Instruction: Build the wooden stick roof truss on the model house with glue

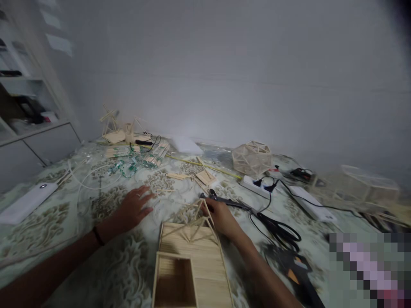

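Observation:
A wooden stick model [205, 256] stands in front of me, with a plank-like deck, an open box [175, 278] at its near left and a peaked frame of thin sticks [192, 226] at its far end. My right hand [222, 217] is behind the peak on the right, fingers curled in at the thin sticks; what they pinch is hidden. To the left, my left hand [136, 206] hovers or rests over the patterned tablecloth [125, 265], fingers spread, holding nothing. A few loose sticks [165, 191] lie just beyond it.
Beyond my right hand lie a dark tool [227, 200], a white power strip [256, 186] and coiled black cable [279, 226]. A black-and-orange glue gun [293, 269] is nearer. Stick domes [252, 157], small wooden pieces [205, 177] and plastic-wrapped sticks [157, 154] sit farther back.

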Motion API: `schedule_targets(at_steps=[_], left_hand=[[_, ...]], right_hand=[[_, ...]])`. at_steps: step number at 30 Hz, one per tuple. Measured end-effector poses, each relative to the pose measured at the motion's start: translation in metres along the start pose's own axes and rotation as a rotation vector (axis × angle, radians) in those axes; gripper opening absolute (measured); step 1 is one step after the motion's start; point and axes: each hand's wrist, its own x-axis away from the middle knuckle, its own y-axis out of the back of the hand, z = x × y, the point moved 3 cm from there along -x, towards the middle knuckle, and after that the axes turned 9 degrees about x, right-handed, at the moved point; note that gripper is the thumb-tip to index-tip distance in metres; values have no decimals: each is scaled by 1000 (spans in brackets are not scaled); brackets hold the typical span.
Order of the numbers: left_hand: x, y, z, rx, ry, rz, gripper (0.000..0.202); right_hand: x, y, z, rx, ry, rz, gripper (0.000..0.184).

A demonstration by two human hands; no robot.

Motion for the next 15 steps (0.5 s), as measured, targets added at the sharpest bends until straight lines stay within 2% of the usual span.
schedule_targets(at_steps=[4,7,11,15], left_hand=[[11,8,-4,-113,-53,6,44],[8,14,-13,-174,-102,-1,44],[-8,26,-34,-225,-154,-43,47],[-34,49,-68,-216,-266,-125,49]], right_hand=[[-2,7,-1,-29,-29,-53,18],[-3,24,0,-60,-57,-157,19],[3,52,10,-143,-64,-268,29],[16,75,35,-230,-24,-314,36]])
